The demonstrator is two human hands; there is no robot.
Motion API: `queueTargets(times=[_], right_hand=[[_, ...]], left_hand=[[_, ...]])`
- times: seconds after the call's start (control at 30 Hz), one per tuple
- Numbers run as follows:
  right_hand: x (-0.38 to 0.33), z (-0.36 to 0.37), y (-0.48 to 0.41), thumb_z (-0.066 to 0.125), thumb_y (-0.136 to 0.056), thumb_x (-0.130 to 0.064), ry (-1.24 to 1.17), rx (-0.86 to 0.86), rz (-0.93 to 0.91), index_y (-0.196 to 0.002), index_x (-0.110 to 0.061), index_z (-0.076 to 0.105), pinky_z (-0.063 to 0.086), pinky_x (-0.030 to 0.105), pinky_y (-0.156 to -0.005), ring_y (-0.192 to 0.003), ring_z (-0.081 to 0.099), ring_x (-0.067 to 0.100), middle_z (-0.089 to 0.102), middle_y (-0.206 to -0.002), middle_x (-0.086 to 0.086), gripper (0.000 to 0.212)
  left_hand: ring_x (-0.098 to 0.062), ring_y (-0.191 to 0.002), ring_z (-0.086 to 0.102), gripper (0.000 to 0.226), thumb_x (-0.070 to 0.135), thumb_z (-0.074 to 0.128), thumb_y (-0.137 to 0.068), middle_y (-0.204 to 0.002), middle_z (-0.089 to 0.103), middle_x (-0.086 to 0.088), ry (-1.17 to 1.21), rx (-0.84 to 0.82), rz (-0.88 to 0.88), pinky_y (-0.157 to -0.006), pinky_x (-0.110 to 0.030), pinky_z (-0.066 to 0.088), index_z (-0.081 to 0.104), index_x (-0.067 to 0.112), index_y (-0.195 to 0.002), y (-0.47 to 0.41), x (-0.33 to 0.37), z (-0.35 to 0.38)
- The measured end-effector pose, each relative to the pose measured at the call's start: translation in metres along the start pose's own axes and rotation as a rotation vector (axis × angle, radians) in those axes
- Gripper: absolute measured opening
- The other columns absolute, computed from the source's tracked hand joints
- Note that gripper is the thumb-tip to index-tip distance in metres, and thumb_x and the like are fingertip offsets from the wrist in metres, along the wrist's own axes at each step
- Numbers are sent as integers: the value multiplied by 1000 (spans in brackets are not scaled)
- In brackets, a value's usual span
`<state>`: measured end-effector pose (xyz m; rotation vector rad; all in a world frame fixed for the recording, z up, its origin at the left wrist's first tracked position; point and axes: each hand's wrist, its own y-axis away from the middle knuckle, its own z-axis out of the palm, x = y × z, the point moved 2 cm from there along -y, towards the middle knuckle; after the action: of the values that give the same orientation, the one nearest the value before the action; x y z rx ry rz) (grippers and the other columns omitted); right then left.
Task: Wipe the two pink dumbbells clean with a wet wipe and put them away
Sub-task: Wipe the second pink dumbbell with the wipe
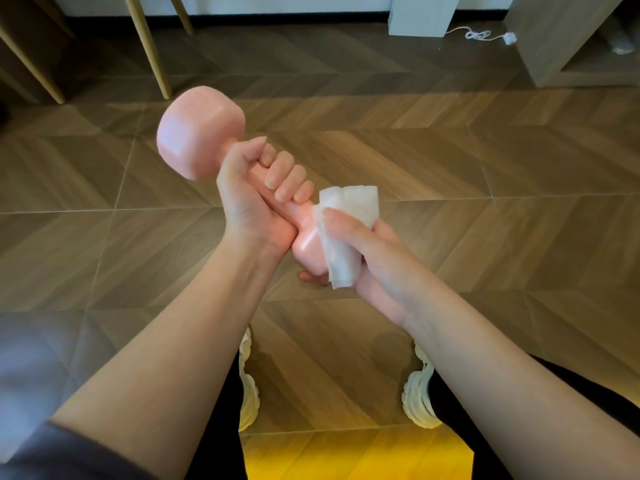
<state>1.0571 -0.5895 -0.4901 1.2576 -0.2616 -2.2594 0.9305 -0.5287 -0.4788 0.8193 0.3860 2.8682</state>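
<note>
A pink dumbbell [197, 133] is held in the air above the wooden floor, tilted with one head up at the left. My left hand [256, 199] grips its handle, fingers curled round it. My right hand [367, 251] holds a crumpled white wet wipe [343, 216] wrapped over the dumbbell's lower head, which is mostly hidden by the wipe and my fingers. Only one dumbbell is in view.
Wooden furniture legs [152, 46] stand at the back left. A grey cabinet [568, 39] sits at the back right, with a white cable and plug [485, 34] on the floor beside it. My white shoes [417, 396] are below my arms.
</note>
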Motion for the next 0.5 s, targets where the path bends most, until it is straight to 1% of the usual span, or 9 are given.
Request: queueTargets(times=[0.07,0.13,0.2,0.27,0.37,0.4,0.43,0.47,0.5], right_hand=[[2,2,-3,69,-86,-36,37,63,-27,-124,-14,57,60,42,-65,-85,70,19,70,-107,9,46],[-1,0,-3,61,-93,-42,40,67,-39,-122,-14,59,60,43,-66,-83,70,19,70,-105,10,40],[-3,-3,-2,60,-91,-38,11,-5,-23,-122,-16,58,60,48,-72,-86,70,20,70,-106,9,38],[-3,-7,0,64,-86,-29,0,-70,-20,-125,-19,55,59,50,-78,-92,69,20,69,-107,6,41],[-1,-7,1,72,-78,-23,90,-20,-77,-126,-22,53,61,39,-74,-94,69,13,71,-100,-5,52],[-1,-8,0,73,-75,-24,163,27,-103,-127,-23,52,60,40,-79,-100,69,14,70,-105,-6,56],[0,-7,-1,75,-74,-26,232,74,-126,-129,-24,51,59,47,-87,-109,67,18,68,-112,-5,60],[0,-6,-2,76,-75,-28,275,115,-149,-129,-24,52,56,54,-93,-113,66,23,66,-116,-3,60],[1,-5,-3,76,-76,-31,290,148,-170,-126,-23,54,53,59,-94,-113,66,27,67,-114,-3,55]], left_hand=[[-10,-37,22,30,18,42,-89,-43,25,6,-18,-12,8,-40,-25,27,33,17,-61,0,-1,2],[-11,-38,22,30,17,42,-90,-44,25,6,-6,-6,14,-41,-25,27,34,17,-60,-1,-1,2],[-10,-39,22,31,18,43,-89,-45,26,6,9,8,17,-41,-25,27,36,18,-60,-2,-1,1],[-10,-40,24,30,18,45,-90,-46,27,7,19,36,19,-42,-25,29,37,18,-60,-1,-1,0],[-10,-43,34,27,23,52,-92,-51,35,5,-16,139,34,-45,-25,37,41,17,-67,-1,-3,1],[-10,-43,37,27,24,55,-92,-53,37,5,-33,181,34,-46,-25,39,42,17,-70,-1,-3,1],[-10,-43,38,28,26,57,-92,-53,37,6,-44,218,30,-46,-24,40,41,18,-71,-1,-4,1],[-9,-42,36,29,26,58,-93,-52,35,6,-47,247,22,-45,-23,39,40,18,-71,-1,-5,1],[-9,-41,33,31,26,57,-93,-51,32,7,-42,272,13,-44,-23,37,38,18,-71,-1,-6,0]])
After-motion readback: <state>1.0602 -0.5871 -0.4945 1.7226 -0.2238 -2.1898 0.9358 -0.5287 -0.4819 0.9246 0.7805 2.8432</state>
